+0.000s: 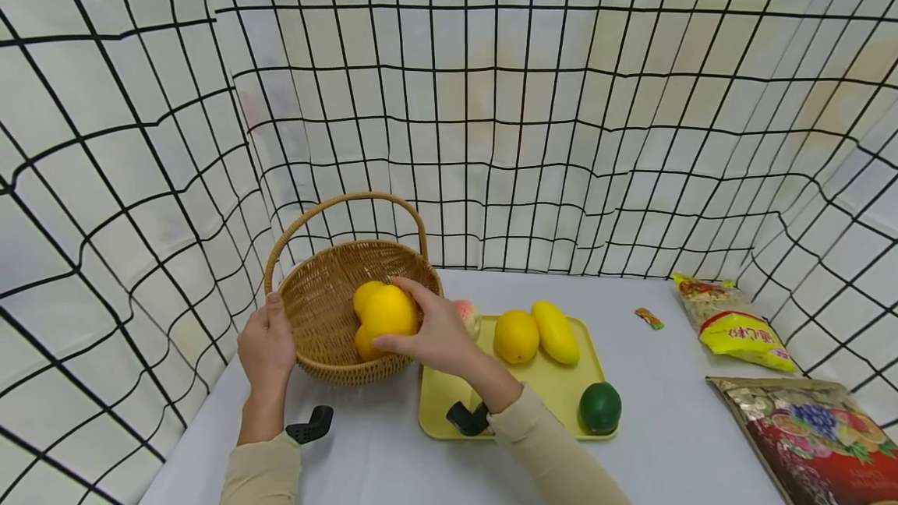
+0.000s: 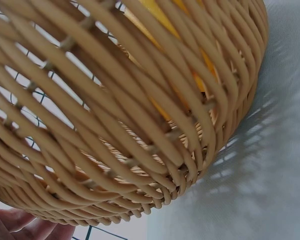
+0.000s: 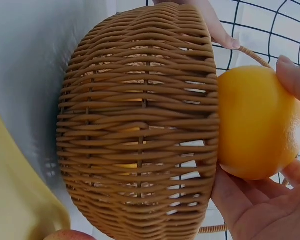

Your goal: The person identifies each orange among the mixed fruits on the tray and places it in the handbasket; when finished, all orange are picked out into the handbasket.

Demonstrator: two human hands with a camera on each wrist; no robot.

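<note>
A wicker basket (image 1: 316,322) with an arched handle stands tilted toward me. My left hand (image 1: 268,341) grips its left side where the handle meets the rim; the left wrist view shows only that hand's fingertips (image 2: 32,227) beside the weave. My right hand (image 1: 442,333) holds an orange (image 1: 390,312) between thumb and fingers at the basket's opening. In the right wrist view, the orange (image 3: 257,125) appears beside the rim, the fingers curved around it. Behind it, yellow-orange fruits (image 1: 365,294) lie inside the basket, partly hidden.
Right of the basket, a yellow tray (image 1: 519,404) bears another orange (image 1: 516,337), a mango (image 1: 556,333) and a dark green fruit (image 1: 599,408). A peach (image 1: 466,316) shows behind my right hand. Farther right lie a small wrapped snack (image 1: 648,318), a yellow bag (image 1: 737,326) and a red-brown package (image 1: 821,435).
</note>
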